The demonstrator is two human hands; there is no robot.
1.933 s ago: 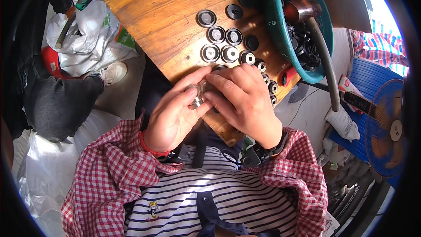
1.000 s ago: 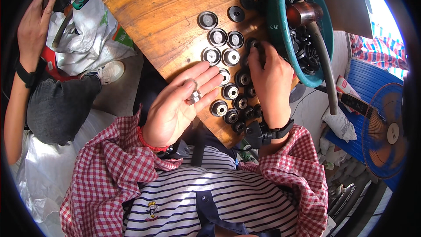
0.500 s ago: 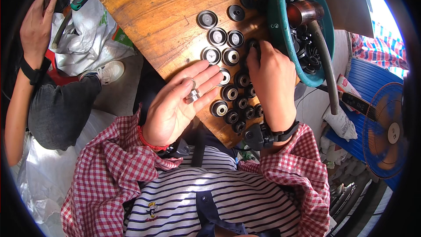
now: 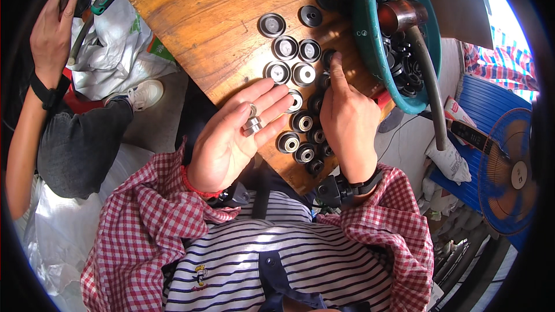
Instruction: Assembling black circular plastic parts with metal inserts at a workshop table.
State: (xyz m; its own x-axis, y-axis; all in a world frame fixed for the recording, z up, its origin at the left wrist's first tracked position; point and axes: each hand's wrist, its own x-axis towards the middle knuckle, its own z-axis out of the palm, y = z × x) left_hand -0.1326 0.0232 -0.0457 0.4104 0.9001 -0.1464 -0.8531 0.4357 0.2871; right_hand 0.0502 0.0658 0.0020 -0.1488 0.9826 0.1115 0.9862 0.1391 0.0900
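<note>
My left hand [image 4: 222,144] is palm up with its fingers extended, cradling several small metal bearings [image 4: 252,125] near the thumb. My right hand [image 4: 350,118] reaches over the table with its index finger stretched out, the tip at a black wheel [image 4: 328,58]. Its other fingers curl under and are partly hidden; nothing shows in them. Round black wheels stand in rough rows between and beyond my hands. Some, like the near wheel [image 4: 288,142], show a metal ring in the centre; a farther wheel [image 4: 311,16] looks dark inside.
A teal basin [image 4: 373,40] full of black wheels stands at the right of the wooden table [image 4: 196,11]; a hammer [image 4: 404,17] lies across it. More wheels pile up beside it. A fan [image 4: 514,173] is far right. Another person's arm [image 4: 49,58] is at left.
My right hand has shifted slightly left and toward me, and its index finger has straightened from a pinch at the black wheel. My left hand stays nearly still with the bearings.
</note>
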